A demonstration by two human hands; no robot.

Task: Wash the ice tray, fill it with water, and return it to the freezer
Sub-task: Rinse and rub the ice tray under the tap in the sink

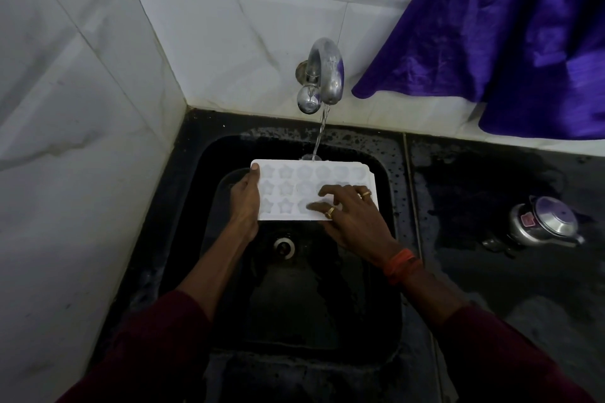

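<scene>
ice tray [284,188]: white plastic, was seen as matt and smooth, star cups slightly see-through
tap [329,75]: metal, chrome finish was dulled and spotted tbh
sink [360,304]: black, was seen glossy and wet-looking
counter [474,180]: dark stone, speckled, sheen was given by water
wall tiles [229,26]: white, glossy, grey marble-ish veins were noted
cloth [507,42]: purple fabric, a pretty satiny shine was seen
pot [550,221]: polished metal, shiny lid
rings [330,212]: gold-coloured metal, glossy
wrist thread [401,263]: orange, matt fibre
sleeve [157,337]: maroon cloth, matt
</scene>
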